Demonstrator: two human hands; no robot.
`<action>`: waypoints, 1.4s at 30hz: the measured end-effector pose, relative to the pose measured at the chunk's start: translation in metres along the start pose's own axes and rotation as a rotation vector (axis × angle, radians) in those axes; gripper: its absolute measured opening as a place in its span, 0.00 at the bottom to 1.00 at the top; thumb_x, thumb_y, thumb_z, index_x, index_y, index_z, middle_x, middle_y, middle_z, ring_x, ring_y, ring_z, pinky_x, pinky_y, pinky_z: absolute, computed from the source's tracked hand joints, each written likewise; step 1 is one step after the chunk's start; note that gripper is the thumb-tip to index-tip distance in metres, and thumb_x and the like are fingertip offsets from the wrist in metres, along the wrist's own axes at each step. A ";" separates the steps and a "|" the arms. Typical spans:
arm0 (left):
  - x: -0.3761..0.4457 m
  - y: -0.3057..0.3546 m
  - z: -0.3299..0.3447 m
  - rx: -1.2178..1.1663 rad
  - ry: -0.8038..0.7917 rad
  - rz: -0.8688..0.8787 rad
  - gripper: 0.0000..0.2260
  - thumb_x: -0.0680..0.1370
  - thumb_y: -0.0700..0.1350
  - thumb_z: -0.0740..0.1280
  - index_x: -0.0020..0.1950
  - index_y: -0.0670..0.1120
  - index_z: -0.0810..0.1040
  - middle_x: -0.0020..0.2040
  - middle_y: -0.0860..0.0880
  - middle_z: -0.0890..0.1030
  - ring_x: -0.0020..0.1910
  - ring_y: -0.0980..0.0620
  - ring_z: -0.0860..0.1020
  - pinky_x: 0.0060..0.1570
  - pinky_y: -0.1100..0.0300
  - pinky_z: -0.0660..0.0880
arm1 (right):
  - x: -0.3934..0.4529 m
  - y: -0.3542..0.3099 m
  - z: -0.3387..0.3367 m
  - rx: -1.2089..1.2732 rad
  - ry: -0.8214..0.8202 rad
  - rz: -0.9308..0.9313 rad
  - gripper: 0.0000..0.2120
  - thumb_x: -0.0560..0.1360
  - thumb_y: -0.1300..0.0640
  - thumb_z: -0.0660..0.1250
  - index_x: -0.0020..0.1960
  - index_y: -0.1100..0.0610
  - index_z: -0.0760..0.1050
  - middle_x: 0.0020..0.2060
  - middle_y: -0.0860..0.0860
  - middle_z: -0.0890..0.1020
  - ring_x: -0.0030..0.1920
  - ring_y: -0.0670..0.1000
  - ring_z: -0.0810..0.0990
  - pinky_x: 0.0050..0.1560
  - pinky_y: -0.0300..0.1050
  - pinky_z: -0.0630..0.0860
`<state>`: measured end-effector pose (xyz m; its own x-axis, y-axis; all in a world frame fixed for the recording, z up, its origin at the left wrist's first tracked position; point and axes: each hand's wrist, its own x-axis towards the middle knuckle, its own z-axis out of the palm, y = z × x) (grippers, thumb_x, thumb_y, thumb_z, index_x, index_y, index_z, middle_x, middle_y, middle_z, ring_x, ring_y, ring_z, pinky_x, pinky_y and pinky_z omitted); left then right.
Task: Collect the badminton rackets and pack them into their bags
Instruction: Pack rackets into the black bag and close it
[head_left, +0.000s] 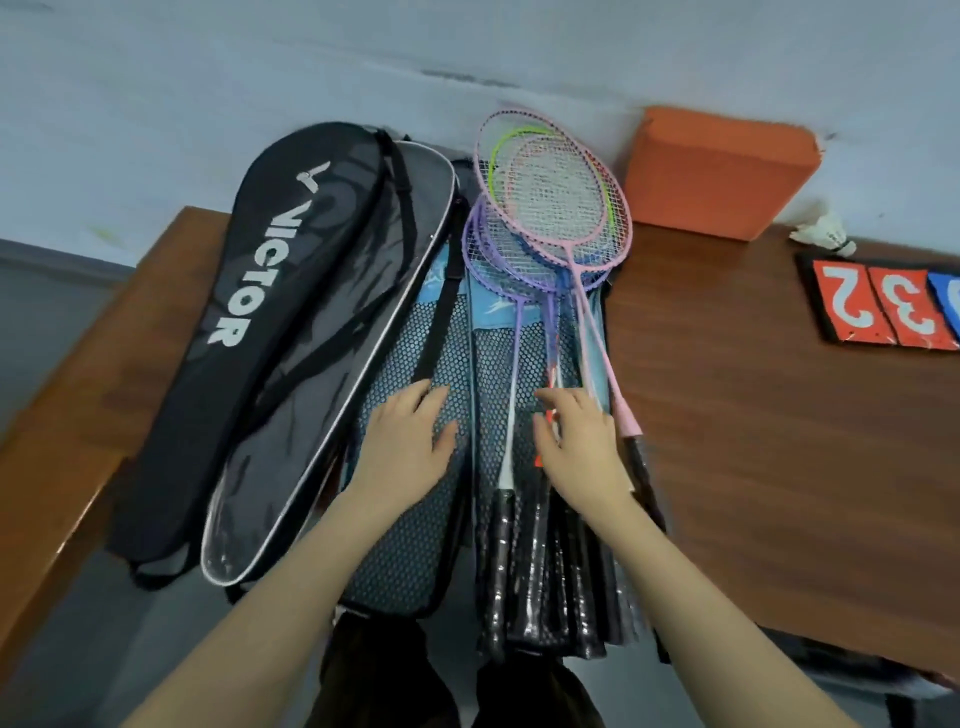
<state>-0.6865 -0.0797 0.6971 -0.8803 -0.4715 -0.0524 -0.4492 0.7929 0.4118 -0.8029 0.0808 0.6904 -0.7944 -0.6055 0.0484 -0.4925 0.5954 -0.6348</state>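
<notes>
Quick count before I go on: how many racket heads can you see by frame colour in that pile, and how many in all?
Pink racket heads: 2
Purple racket heads: 2
Green racket heads: 1
Blue racket heads: 1, mostly hidden under the others
Total: 6 that show; more may lie underneath.

A brown wooden table (753, 415) holds everything. A black racket bag (270, 291) with the white word VICTOR lies far off to the left of the left hand (402, 447). Right under that hand is a blue mesh racket bag (410, 519). Beyond the right hand (582, 452), up by the wall, sits an orange block (719, 171). Far to the right of that hand lies a white shuttlecock (828, 235), and just below it flat score cards (883, 306) show 2 and 3.
</notes>
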 end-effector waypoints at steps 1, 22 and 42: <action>0.000 -0.020 -0.010 -0.010 0.014 -0.024 0.20 0.78 0.48 0.62 0.68 0.42 0.70 0.68 0.42 0.70 0.67 0.43 0.67 0.66 0.48 0.64 | 0.007 -0.014 0.014 0.029 -0.013 -0.010 0.15 0.74 0.55 0.60 0.58 0.59 0.75 0.49 0.55 0.78 0.51 0.59 0.77 0.52 0.58 0.73; 0.021 -0.264 -0.079 -0.062 -0.114 -0.121 0.23 0.73 0.51 0.67 0.66 0.45 0.71 0.59 0.45 0.74 0.57 0.44 0.74 0.54 0.54 0.69 | 0.088 -0.226 0.225 0.042 -0.202 0.064 0.17 0.75 0.53 0.65 0.64 0.49 0.71 0.50 0.45 0.80 0.53 0.48 0.76 0.54 0.43 0.58; -0.010 -0.257 -0.131 -0.770 0.314 -0.273 0.14 0.76 0.35 0.65 0.59 0.47 0.78 0.51 0.57 0.79 0.51 0.65 0.76 0.50 0.74 0.71 | 0.111 -0.278 0.222 0.681 -0.095 0.251 0.18 0.74 0.66 0.66 0.62 0.56 0.73 0.39 0.51 0.73 0.35 0.46 0.74 0.44 0.45 0.77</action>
<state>-0.5425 -0.3297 0.7112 -0.6237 -0.7810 -0.0325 -0.3106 0.2095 0.9272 -0.6748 -0.2694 0.7010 -0.8049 -0.5552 -0.2093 0.0556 0.2806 -0.9582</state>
